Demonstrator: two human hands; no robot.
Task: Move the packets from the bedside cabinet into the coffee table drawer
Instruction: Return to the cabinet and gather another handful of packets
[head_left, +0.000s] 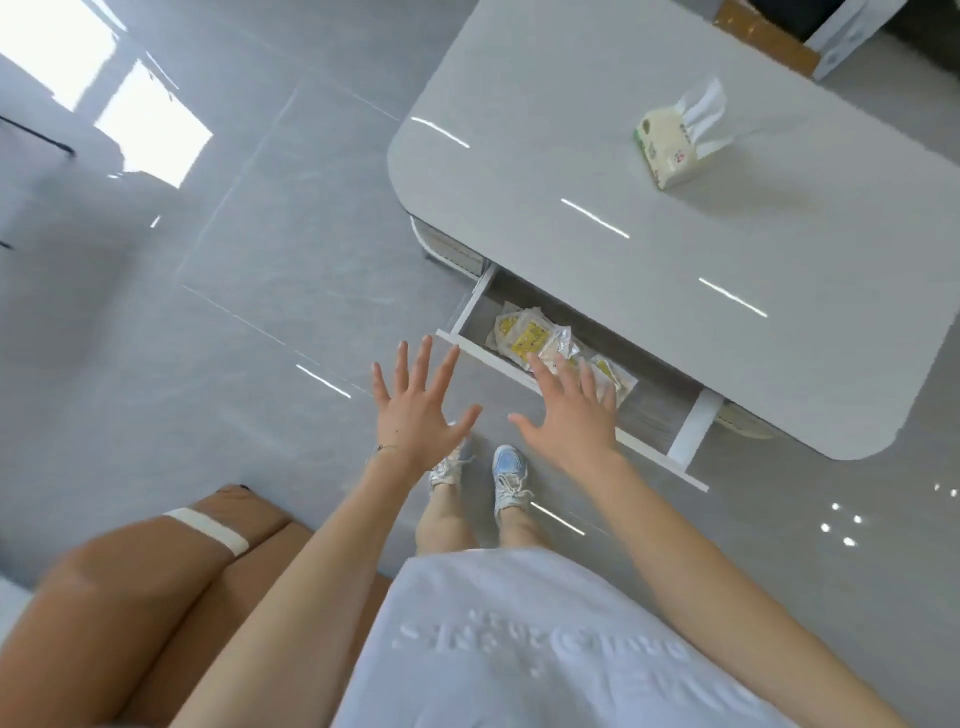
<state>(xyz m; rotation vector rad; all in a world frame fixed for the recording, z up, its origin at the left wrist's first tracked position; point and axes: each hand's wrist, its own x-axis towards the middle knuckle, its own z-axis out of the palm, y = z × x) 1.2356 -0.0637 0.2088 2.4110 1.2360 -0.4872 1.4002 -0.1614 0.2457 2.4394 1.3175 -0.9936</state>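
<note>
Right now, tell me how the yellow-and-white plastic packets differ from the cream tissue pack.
The packets lie heaped in the open white drawer; the tissue pack sits on the grey coffee table. The packets are several and flat; the tissue pack is single and blocky, white tissue sticking out. Both have printed wrappers.

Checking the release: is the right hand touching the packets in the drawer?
Cannot tell. Head view: straight fingers of the right hand overlap the packets in the drawer; depth is hidden.

Yellow-and-clear packets (535, 340) lie heaped flat in the drawer (691, 431), toward its left end. The white drawer stands pulled open under the desk (623, 156).
</note>
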